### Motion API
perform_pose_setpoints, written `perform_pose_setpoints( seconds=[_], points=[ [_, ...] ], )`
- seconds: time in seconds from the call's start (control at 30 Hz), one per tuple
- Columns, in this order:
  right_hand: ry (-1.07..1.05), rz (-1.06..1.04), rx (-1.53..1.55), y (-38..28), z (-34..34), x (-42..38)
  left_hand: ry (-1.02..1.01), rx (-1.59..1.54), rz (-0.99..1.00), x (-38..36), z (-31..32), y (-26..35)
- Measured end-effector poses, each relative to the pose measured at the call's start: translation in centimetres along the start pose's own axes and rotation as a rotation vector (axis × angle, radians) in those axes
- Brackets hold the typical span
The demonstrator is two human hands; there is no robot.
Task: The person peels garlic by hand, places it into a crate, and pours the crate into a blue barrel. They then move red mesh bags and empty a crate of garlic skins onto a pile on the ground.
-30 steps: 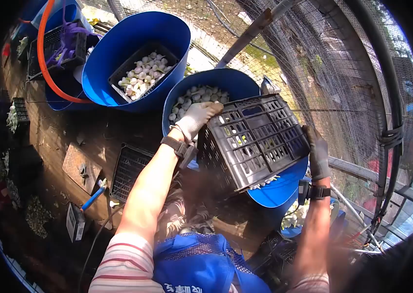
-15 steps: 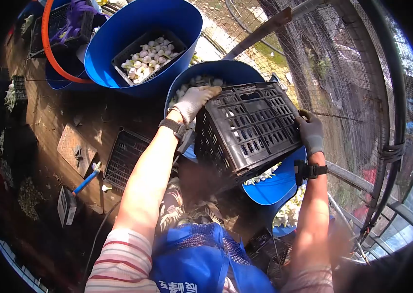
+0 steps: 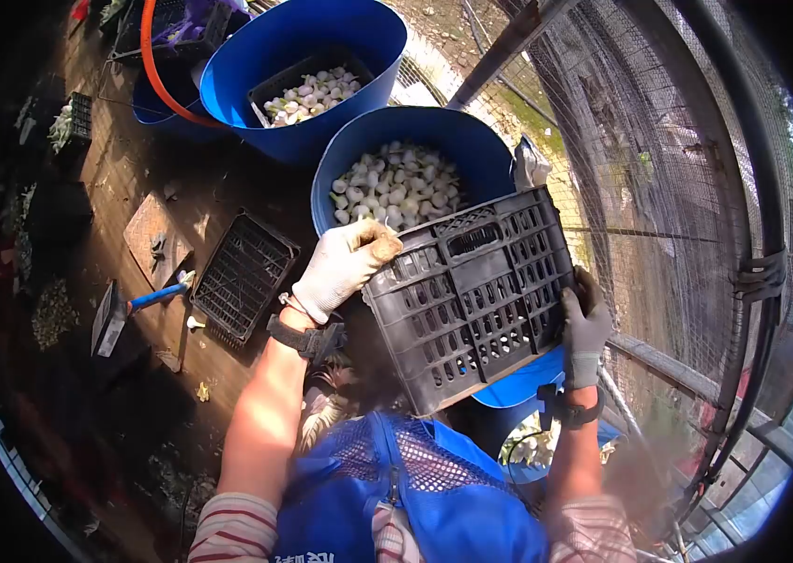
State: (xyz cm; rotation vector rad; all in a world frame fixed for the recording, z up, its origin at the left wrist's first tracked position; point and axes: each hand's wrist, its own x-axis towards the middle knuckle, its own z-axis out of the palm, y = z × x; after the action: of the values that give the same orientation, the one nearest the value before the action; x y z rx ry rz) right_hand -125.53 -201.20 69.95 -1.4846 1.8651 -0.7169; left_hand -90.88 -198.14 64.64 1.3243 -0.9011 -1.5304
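Observation:
A black slatted plastic crate is tilted on edge in front of me, its slatted face toward me. My left hand, in a pale glove with a soiled thumb, grips its upper left corner. On the right side, my right hand, in a grey glove, holds the crate's edge. Just beyond the crate stands a round blue tub with many white bulbs in its bottom. Through the slats I cannot make out whether the crate holds anything.
Another blue tub at the back holds a crate of white bulbs. A black crate lies on the wooden floor, near a blue-handled tool. A blue container sits below the held crate. Wire mesh closes the right side.
The crate has come down toward me and turned flatter to my view, still in both hands. More of the bulbs in the nearer tub now show. My view has shifted.

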Motion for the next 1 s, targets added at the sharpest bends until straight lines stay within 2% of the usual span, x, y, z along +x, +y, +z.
perform_pose_setpoints(
  seconds=[0.1, 0.13, 0.17, 0.2, 0.23, 0.27, 0.3, 0.33, 0.37, 0.43, 0.5, 0.53, 0.57, 0.6, 0.63, 0.67, 0.7, 0.73, 0.77, 0.8, 0.9, 0.93, 0.97, 1.0],
  points=[
    [-0.011, -0.025, 0.046, 2.8, -1.5, -3.2, 0.018, 0.111, 0.019, -4.1, 1.4, -1.0],
    [-0.006, -0.053, 0.055, 3.8, -2.0, -4.1, 0.022, 0.08, -0.035, -5.4, 2.0, -0.7],
    [-0.036, 0.045, 0.142, 3.5, -2.4, -4.9, 0.06, 0.107, -0.039, -6.8, 2.7, -0.4],
    [-0.065, -0.026, 0.159, 6.6, -2.9, -4.6, 0.077, 0.132, -0.035, -8.0, 3.2, -0.1],
    [-0.073, -0.035, 0.275, 7.8, -2.4, -4.3, 0.13, -0.001, 0.05, -8.9, 3.6, -0.9],
    [-0.118, 0.05, 0.378, 10.3, -3.2, -3.4, 0.183, 0.087, 0.032, -10.4, 3.8, 0.8],
    [-0.166, 0.043, 0.369, 9.5, -3.6, -3.2, 0.214, 0.112, -0.029, -12.1, 4.1, 2.1],
    [-0.198, -0.024, 0.438, 7.8, -3.2, -3.5, 0.307, 0.16, 0.08, -13.8, 4.3, 2.6],
    [-0.22, -0.086, 0.511, 6.2, -2.8, -4.3, 0.355, 0.224, 0.018, -15.6, 4.3, 3.2],
    [-0.261, -0.147, 0.287, 2.3, -2.1, -5.1, 0.499, 0.289, 0.155, -19.9, 3.7, 2.8],
    [-0.495, -0.328, 0.053, 4.7, -1.7, -0.4, 0.601, 0.299, 0.146, -25.0, 3.0, 2.7],
    [-0.604, -0.349, 0.057, 2.8, -0.5, -1.3, 0.688, 0.34, 0.19, -28.1, 2.9, 2.4],
    [-0.502, -0.482, 0.043, 1.9, 1.5, -2.2, 0.712, 0.361, 0.242, -30.8, 2.8, 1.8],
    [-0.436, -0.884, -0.129, -4.9, 3.2, -9.5, 0.754, 0.367, 0.286, -33.4, 2.6, 0.7],
    [-0.254, -1.273, -0.279, -11.9, 4.9, -16.9, 0.79, 0.37, 0.329, -35.8, 2.5, -0.4],
    [-0.471, -1.271, -0.241, -12.8, 6.9, -19.1, 0.852, 0.406, 0.365, -38.2, 2.6, -1.6],
    [-0.551, -1.443, -0.392, -14.5, 8.5, -22.7, 0.891, 0.392, 0.377, -40.5, 2.5, -2.9],
    [-0.53, -1.577, -0.48, -15.2, 10.3, -26.3, 0.953, 0.483, 0.392, -43.1, 2.4, -4.4],
    [-0.633, -1.714, -0.483, -16.7, 11.9, -29.9, 1.012, 0.571, 0.402, -45.7, 2.5, -5.7],
    [-0.765, -1.769, -0.505, -17.6, 13.1, -33.2, 1.077, 0.602, 0.426, -48.7, 2.3, -6.9],
    [-1.042, -1.884, -0.48, -18.0, 16.3, -41.8, 1.087, 0.663, 0.294, -58.7, 1.4, -9.0],
    [-1.17, -1.836, -0.409, -18.0, 17.0, -45.1, 1.13, 0.725, 0.307, -61.3, 1.4, -10.0],
    [-1.17, -1.849, -0.413, -17.3, 17.8, -47.8, 1.142, 0.721, 0.311, -63.7, 1.4, -11.1],
    [-1.41, -1.739, -0.402, -16.3, 19.1, -50.2, 1.199, 0.764, 0.357, -66.0, 1.3, -12.1]
  ],
)
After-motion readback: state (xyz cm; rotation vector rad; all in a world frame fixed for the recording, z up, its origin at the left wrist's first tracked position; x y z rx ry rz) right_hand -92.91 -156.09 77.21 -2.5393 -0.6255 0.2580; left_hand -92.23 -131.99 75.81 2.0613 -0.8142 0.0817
